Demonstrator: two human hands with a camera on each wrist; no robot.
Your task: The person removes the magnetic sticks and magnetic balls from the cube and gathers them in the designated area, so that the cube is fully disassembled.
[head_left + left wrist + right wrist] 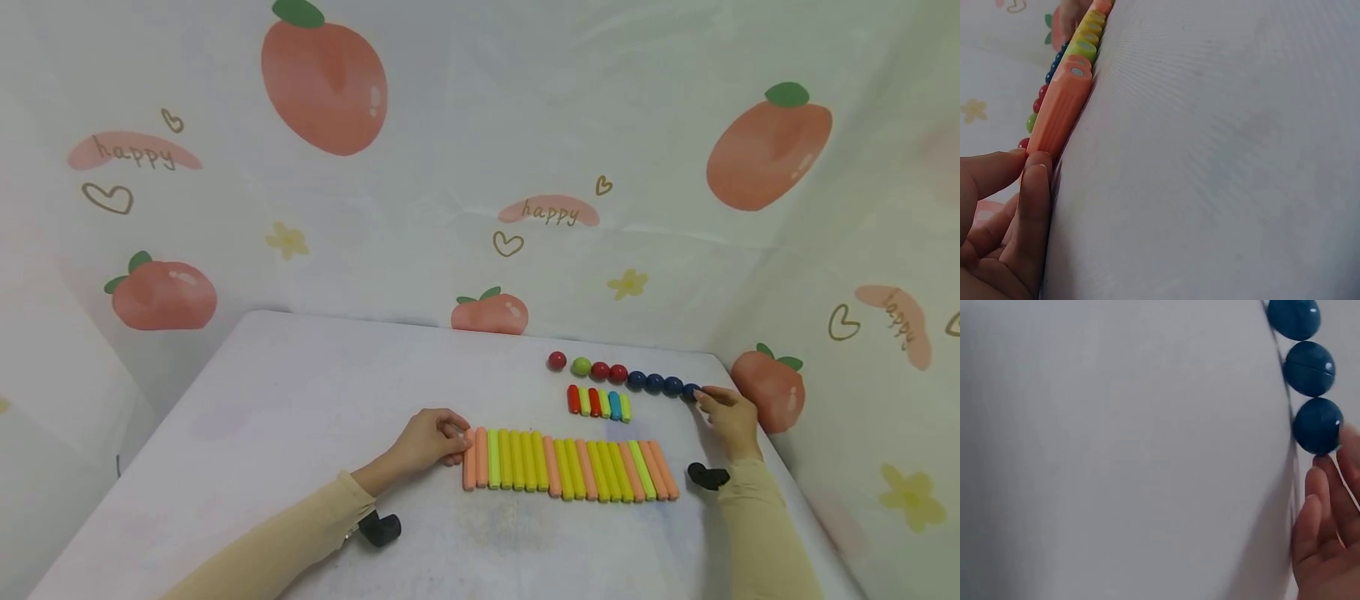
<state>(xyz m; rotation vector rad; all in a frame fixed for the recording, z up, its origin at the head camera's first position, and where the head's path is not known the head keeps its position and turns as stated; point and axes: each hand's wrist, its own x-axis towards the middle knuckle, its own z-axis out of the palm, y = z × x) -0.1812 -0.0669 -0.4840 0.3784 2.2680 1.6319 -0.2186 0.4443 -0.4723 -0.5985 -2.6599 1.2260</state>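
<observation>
My left hand (426,437) pinches the top end of the leftmost orange toy rod (469,468) between thumb and fingers. In the left wrist view that orange rod shows a round metallic disc at its far end. It belongs to a long side-by-side row of orange, yellow (530,462) and lime rods lying flat. Farther back at the right, my right hand (731,421) has its fingertips on the rightmost dark blue ball (1318,426). That ball ends a line of several blue balls, two red balls (600,371) and a green ball (581,367).
A separate red ball (557,361) sits at the line's left end, with a small gap. Between the balls and long rods lies a row of short red, lime and blue rods (615,406). A patterned cloth (405,208) hangs behind the white table (315,375).
</observation>
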